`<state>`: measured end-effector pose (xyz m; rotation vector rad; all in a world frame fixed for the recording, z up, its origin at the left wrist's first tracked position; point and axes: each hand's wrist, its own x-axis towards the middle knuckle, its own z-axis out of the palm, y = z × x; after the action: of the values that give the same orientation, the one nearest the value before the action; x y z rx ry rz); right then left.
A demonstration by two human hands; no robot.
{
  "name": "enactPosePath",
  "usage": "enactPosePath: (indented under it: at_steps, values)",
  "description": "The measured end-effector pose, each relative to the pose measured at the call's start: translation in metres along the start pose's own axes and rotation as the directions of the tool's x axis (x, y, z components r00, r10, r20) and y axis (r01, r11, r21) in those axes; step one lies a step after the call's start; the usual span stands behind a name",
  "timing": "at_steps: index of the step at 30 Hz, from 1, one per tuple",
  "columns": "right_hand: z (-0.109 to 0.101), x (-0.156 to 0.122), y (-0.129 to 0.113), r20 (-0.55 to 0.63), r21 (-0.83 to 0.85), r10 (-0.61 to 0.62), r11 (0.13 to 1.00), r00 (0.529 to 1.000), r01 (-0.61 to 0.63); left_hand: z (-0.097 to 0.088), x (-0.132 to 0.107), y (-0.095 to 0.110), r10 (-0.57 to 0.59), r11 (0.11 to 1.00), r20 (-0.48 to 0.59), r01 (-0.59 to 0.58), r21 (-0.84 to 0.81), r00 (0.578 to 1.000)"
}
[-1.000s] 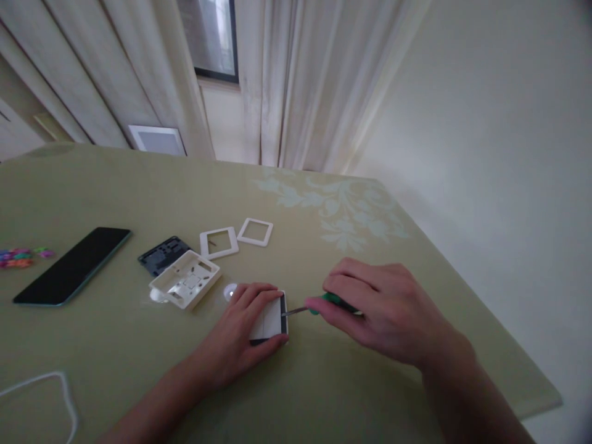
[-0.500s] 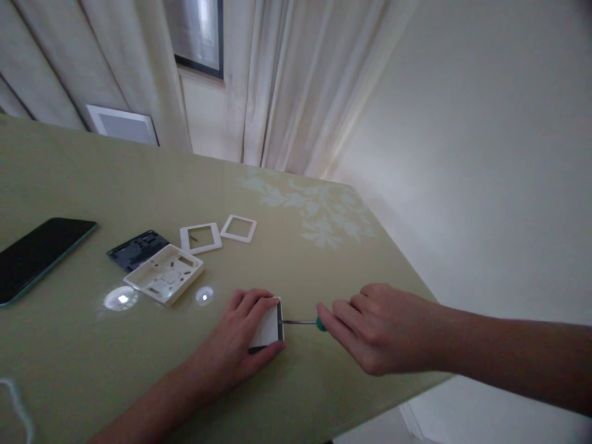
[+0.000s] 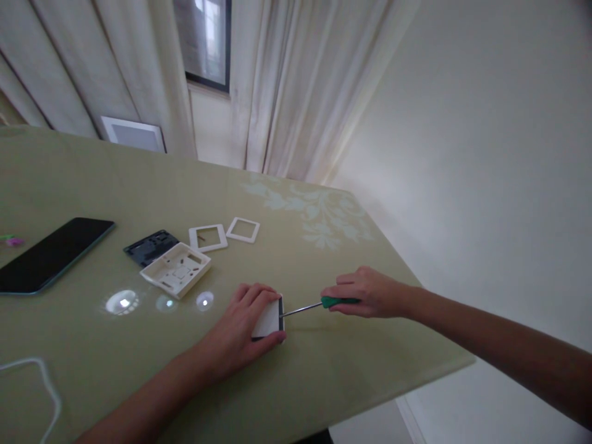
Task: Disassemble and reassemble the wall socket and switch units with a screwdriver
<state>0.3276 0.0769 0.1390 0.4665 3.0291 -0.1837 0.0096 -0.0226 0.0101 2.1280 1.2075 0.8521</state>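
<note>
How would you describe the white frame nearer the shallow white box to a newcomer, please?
On the pale green table, find the shallow white box with slots in its base. Just beyond its right end lies the white frame, with a second frame to its right. Only yours has a small dark piece showing inside its opening.

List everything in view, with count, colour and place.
table: 1, greenish, lower view
panel: 1, white and dark, centre
screwdriver: 1, green handle, right of panel
box: 1, white, left of panel
plate: 1, dark, by box
square frames: 2, white, beyond box
thin piece: 1, dark, inside left frame
flat device: 1, black, left
small pieces: unclear count, green, purple, left edge
cord: 1, white, bottom left
window: 1, dark frame, background
curtains: unclear count, cream, beside window
board: 1, white and grey, beyond table
wall: 1, pale, right
floor: 1, pale, bottom
unidentified object: 1, black, bottom edge
left hand: 1, holding panel
right hand: 1, holding screwdriver
</note>
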Motion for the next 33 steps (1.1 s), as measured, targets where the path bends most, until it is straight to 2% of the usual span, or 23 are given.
enactPosePath:
  at_steps: [3,7,10,12,14,16,19,21,23,25,28,31,33]
  values:
    - [0.018,-0.009,-0.004,-0.045,0.173,0.078,0.982,0.996,-0.069,-0.002,0.0,0.0,0.009,1.0,-0.005,-0.009,-0.006,1.0]
    - [0.05,-0.02,-0.01,-0.092,0.369,0.208,0.915,0.974,-0.16,-0.005,0.0,0.001,0.002,1.0,0.014,-0.002,-0.014,1.0]
    - [0.074,-0.026,-0.016,-0.133,0.433,0.269,0.881,0.954,-0.188,-0.005,0.0,0.002,-0.006,1.0,0.01,0.006,-0.007,1.0]
    - [0.081,-0.03,-0.02,-0.152,0.433,0.292,0.879,0.944,-0.202,-0.004,0.0,0.002,-0.015,1.0,0.005,0.015,-0.001,1.0]
    - [0.077,-0.032,-0.023,-0.144,0.388,0.293,0.895,0.945,-0.218,-0.001,0.0,0.001,-0.022,1.0,0.001,0.022,0.003,1.0]
    - [0.06,-0.032,-0.027,-0.102,0.271,0.268,0.934,0.958,-0.232,0.001,0.0,0.001,-0.022,1.0,0.003,0.022,0.008,1.0]
    - [0.024,-0.024,-0.038,-0.06,-0.063,0.194,0.978,0.979,-0.198,0.004,0.0,0.001,-0.021,1.0,0.008,0.021,0.019,1.0]
    - [0.0,-0.015,-0.047,-0.044,-0.308,0.122,0.943,0.992,-0.13,0.005,0.0,0.001,-0.023,0.999,0.003,0.023,0.025,1.0]
    - [-0.019,-0.004,-0.056,-0.021,-0.462,0.016,0.887,1.0,-0.024,0.005,0.0,0.002,-0.021,0.999,-0.01,0.022,0.029,1.0]
    - [-0.031,0.006,-0.06,-0.016,-0.527,-0.118,0.845,0.993,0.092,0.006,-0.001,0.002,-0.016,0.999,-0.016,0.016,0.033,1.0]
    - [-0.035,0.011,-0.051,-0.021,-0.547,-0.221,0.819,0.975,0.174,0.007,-0.001,0.002,-0.005,0.999,-0.019,0.006,0.042,1.0]
    - [-0.026,0.007,-0.035,-0.055,-0.514,-0.233,0.84,0.971,0.172,0.008,0.0,0.001,-0.002,0.999,-0.034,0.003,0.051,0.999]
    - [-0.015,0.001,-0.027,-0.094,-0.461,-0.181,0.879,0.979,0.118,0.008,0.0,0.001,0.001,0.999,-0.039,0.001,0.053,0.999]
